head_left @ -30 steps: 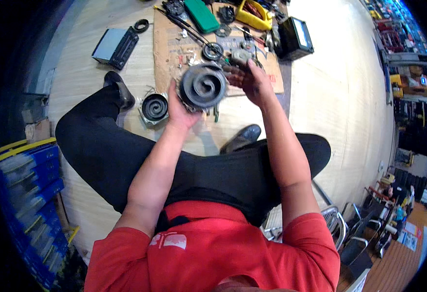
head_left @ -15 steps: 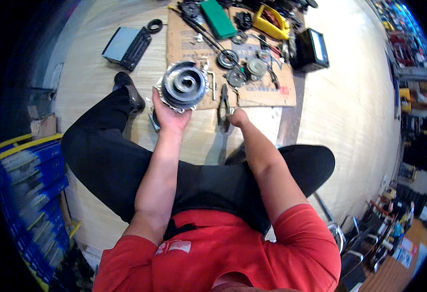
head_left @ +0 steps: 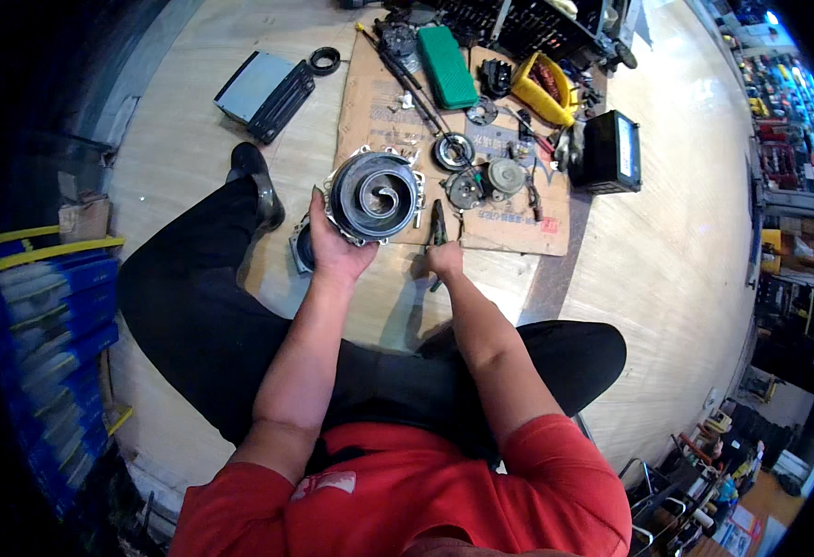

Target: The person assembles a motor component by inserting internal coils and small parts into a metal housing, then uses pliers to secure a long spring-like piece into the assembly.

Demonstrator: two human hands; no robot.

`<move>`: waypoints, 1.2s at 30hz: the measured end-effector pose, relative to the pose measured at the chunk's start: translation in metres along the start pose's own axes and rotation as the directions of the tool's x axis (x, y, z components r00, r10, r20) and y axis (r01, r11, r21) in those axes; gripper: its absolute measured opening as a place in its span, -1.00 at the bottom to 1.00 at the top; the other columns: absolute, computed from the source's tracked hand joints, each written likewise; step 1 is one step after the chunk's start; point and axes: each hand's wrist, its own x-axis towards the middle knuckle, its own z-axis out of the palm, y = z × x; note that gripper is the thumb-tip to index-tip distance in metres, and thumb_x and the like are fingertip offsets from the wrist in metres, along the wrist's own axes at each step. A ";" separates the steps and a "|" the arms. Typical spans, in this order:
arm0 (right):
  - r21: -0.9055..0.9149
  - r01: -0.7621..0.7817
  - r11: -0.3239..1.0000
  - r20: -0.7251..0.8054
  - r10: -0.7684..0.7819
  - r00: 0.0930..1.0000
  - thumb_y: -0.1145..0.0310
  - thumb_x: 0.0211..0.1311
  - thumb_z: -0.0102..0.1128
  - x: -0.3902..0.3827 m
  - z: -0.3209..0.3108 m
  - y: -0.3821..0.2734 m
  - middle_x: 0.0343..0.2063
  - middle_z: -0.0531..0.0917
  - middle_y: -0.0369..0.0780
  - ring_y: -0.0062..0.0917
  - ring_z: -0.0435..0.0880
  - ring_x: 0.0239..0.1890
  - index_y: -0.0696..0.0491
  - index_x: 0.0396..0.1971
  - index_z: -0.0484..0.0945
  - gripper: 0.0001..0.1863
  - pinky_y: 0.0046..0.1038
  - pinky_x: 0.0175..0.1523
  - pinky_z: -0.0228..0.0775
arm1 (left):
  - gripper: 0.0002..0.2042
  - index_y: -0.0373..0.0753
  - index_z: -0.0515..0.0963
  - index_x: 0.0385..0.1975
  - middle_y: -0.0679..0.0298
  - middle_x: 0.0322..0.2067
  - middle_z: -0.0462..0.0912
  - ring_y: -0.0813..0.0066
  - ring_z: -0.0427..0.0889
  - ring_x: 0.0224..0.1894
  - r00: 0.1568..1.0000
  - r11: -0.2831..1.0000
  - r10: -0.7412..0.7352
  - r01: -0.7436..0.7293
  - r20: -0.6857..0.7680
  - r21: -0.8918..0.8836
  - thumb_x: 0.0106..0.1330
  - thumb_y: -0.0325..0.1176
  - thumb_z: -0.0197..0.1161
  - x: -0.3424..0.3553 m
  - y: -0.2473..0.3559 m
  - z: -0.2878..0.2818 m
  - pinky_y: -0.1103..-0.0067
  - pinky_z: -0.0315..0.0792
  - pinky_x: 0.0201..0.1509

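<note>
The scroll-shaped metal housing [head_left: 374,197], round with a spiral channel in its face, is sitting up off the floor in the left hand [head_left: 334,249], which is cupping it from below and the left edge, spiral side facing up at the camera. The right hand [head_left: 445,259] is closing around a pair of pliers [head_left: 438,227] down at the near edge of the cardboard sheet [head_left: 509,232], pliers pointing away from the person. Just past them a couple of round grey parts [head_left: 486,181] are lying on the cardboard, with a green case [head_left: 449,67] and a yellow tray [head_left: 544,88] further back. A black box [head_left: 608,153] is standing right of the cardboard. Another dark round part [head_left: 302,249] is sitting on the wooden floor [head_left: 667,278] under the left wrist, half hidden.
</note>
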 end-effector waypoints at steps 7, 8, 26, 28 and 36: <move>0.752 -0.187 0.633 0.233 0.011 0.972 0.22 0.08 0.33 -0.055 -0.154 -0.050 -0.67 0.45 -0.33 -0.60 0.37 -0.73 0.09 -0.43 0.51 -0.74 -0.50 -0.66 0.13 | -0.31 -0.16 0.35 0.23 0.16 0.21 0.42 0.13 0.37 0.26 0.997 1.000 -0.011 0.012 0.073 -0.015 0.33 0.29 -0.13 -0.010 -0.002 -0.006 0.17 0.22 0.34; 0.709 -0.003 0.706 0.112 -0.109 0.988 0.32 0.07 0.34 -0.081 -0.189 -0.060 -0.64 0.47 -0.29 -0.61 0.38 -0.68 0.15 -0.38 0.48 -0.74 -0.47 -0.62 0.17 | -0.31 -0.18 0.35 0.23 0.14 0.22 0.42 0.12 0.38 0.26 0.994 1.000 -0.024 0.023 0.109 0.006 0.34 0.28 -0.13 -0.013 -0.003 -0.006 0.17 0.23 0.34; 0.501 -0.103 0.860 0.482 -0.178 0.858 0.21 0.31 0.19 -0.219 -0.262 -0.033 -0.48 0.59 -0.33 -0.62 0.53 -0.43 0.12 -0.09 0.54 -0.69 -0.53 -0.33 0.36 | -0.51 -0.33 0.36 0.17 0.10 0.11 0.51 0.31 0.51 0.14 0.895 0.919 0.114 -0.260 0.431 0.297 0.36 -0.13 0.10 -0.012 -0.005 -0.023 0.43 0.34 0.26; 0.433 -0.075 0.899 0.503 -0.172 0.847 0.28 0.27 0.23 -0.215 -0.261 -0.034 -0.46 0.60 -0.31 -0.60 0.55 -0.39 0.12 -0.03 0.51 -0.66 -0.49 -0.26 0.40 | -0.52 -0.35 0.37 0.16 0.10 0.09 0.52 0.31 0.52 0.13 0.879 0.901 0.136 -0.301 0.456 0.311 0.36 -0.15 0.11 -0.014 -0.006 -0.016 0.44 0.35 0.25; 0.009 0.498 0.867 0.121 -0.495 0.860 0.47 0.14 0.20 -0.202 -0.251 -0.029 -0.19 0.54 0.09 -0.02 0.56 -0.11 0.12 0.27 0.24 -0.35 -0.25 0.04 0.41 | -0.56 -0.36 0.39 0.11 0.12 0.02 0.56 0.35 0.55 0.06 0.898 0.862 0.174 -0.337 0.405 0.378 0.35 -0.20 0.12 0.006 -0.014 -0.027 0.47 0.40 0.19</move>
